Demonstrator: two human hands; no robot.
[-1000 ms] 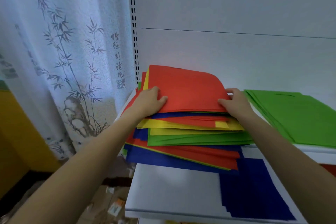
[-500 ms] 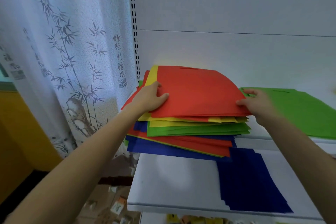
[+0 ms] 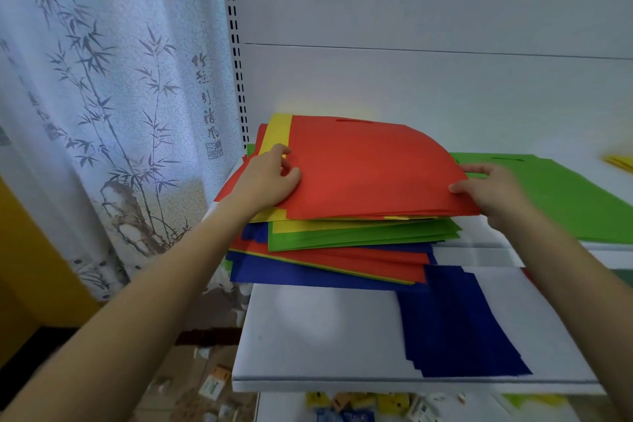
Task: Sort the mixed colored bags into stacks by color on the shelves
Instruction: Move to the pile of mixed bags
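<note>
- Partly done: a green stack (image 3: pixel 561 195) lies on the right of the upper shelf (image 3: pixel 486 252) and a blue stack (image 3: pixel 455 319) on the lower shelf (image 3: pixel 308 336). A blurred patch at the far right edge may be a yellow stack (image 3: pixel 620 161).
- Left to sort: the mixed pile (image 3: pixel 342 243) at the upper shelf's left, with many red, yellow, green and blue layers.
- The red bag (image 3: pixel 370 168) tops that pile, thin and bowed upward. The left grip (image 3: pixel 270 178) and right grip (image 3: pixel 493 188) pinch its opposite side edges.
</note>
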